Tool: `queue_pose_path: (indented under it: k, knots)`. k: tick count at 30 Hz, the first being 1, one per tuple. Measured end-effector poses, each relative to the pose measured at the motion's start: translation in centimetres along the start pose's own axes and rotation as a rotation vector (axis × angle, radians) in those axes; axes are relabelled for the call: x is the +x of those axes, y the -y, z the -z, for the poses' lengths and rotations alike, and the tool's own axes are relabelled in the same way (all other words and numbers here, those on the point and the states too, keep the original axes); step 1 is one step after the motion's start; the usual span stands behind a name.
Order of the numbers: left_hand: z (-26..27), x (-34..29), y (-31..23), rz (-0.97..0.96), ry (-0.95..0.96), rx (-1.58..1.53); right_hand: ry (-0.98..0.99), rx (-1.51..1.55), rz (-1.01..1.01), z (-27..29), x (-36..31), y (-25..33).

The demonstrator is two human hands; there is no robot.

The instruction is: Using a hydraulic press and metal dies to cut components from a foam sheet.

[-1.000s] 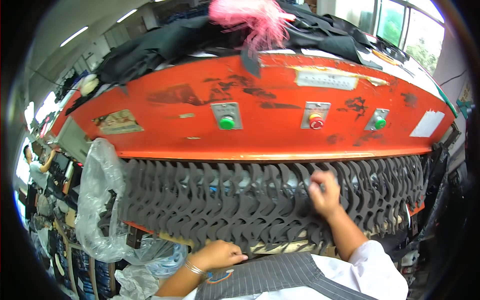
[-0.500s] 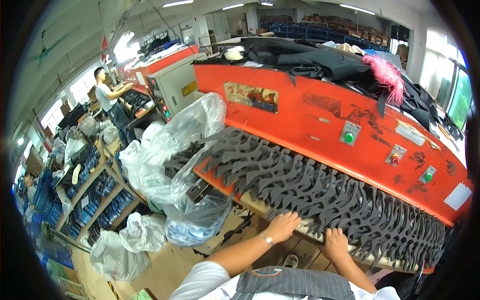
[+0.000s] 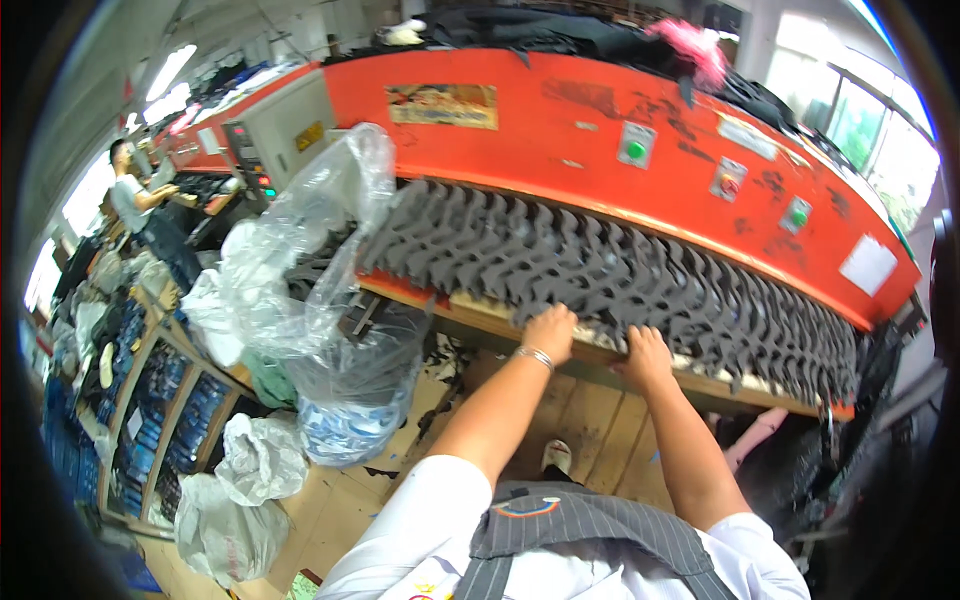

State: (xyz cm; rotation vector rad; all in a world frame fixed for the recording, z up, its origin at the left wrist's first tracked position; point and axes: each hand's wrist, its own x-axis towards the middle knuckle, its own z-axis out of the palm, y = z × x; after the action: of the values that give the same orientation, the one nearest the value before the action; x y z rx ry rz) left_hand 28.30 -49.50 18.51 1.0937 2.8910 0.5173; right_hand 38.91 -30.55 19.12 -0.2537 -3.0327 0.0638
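Dark grey curved pieces, a whole long mat of them in interlocking rows, run across the center of the frame and down toward the lower right, right along the front of a big red machine. Both hands are at the near edge of the mat. The left hand, the one with the bracelet on its wrist, is just about mid-frame, back up, fingers bent over the edge. The right hand is a bit further right, also curled at the edge. Fingertips are hidden on both, so I honestly can't tell if either is pinching anything. There's a pale board under the mat, and a clear plastic bag bunched left of center.
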Motion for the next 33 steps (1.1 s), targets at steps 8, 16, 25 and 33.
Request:
queue_pose_path:
  k: [8,16,25,33]
  knots:
    - [0.9,3.4,1.3,0.081,0.076,0.011,0.097,0.089,-0.012,-0.7,4.4,-0.8]
    - [6.0,9.8,0.3,-0.154,0.758,0.160,0.773,0.671,0.262,7.7,11.2,-8.5]
    - [-2.3,33.7,-2.5,-0.333,-0.130,-0.360,0.046,0.207,0.015,2.7,35.7,-17.1]
    - [-2.0,39.2,-3.9,-0.446,-0.184,-0.539,0.705,0.427,-0.120,2.6,42.8,-20.1]
